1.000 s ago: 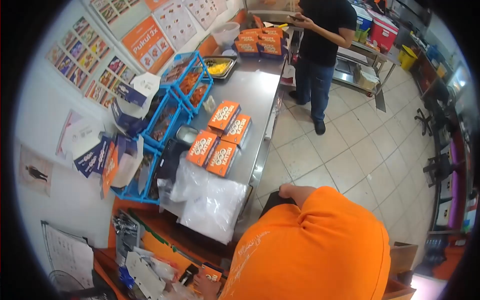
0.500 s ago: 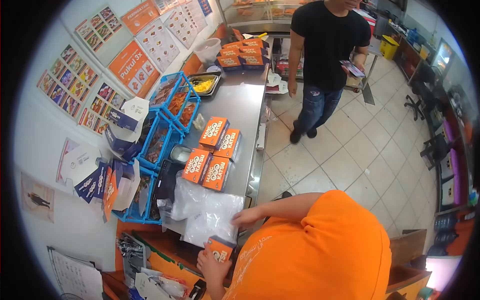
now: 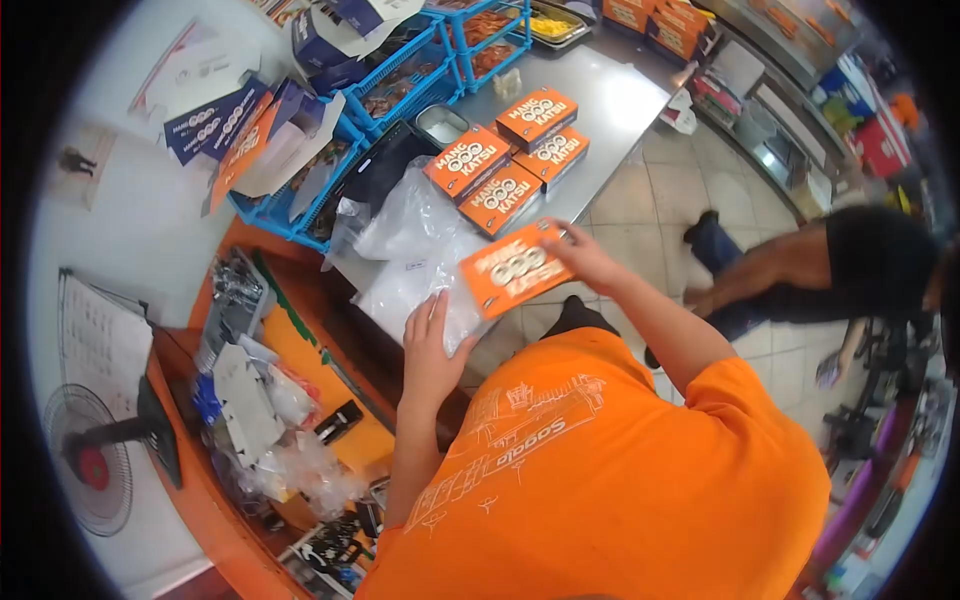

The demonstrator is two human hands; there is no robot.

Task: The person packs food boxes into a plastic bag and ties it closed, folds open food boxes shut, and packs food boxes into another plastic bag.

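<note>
My right hand [image 3: 582, 252] grips the far right end of an orange Mang Katsu box [image 3: 516, 268], held above the near edge of the metal table. My left hand [image 3: 432, 335] rests on clear plastic bags [image 3: 415, 285], fingers spread, just left of the held box. Beyond the held box are several more orange boxes: one at the front [image 3: 500, 200], one at the left [image 3: 466, 160], and others at the back [image 3: 537, 117]. A small metal container [image 3: 441, 125] sits left of them.
Blue baskets [image 3: 410, 80] of packed food line the wall side, with folded cartons [image 3: 270, 140] on top. A yellow-food tray [image 3: 550, 25] is at the back. Another person [image 3: 850, 265] stands at the right. A fan [image 3: 90, 460] and cluttered lower shelf [image 3: 270, 420] are at the left.
The orange box has passed from my left hand to my right and risen over the table edge. My left hand has moved onto the bags. The view has turned; the other person appears farther right.
</note>
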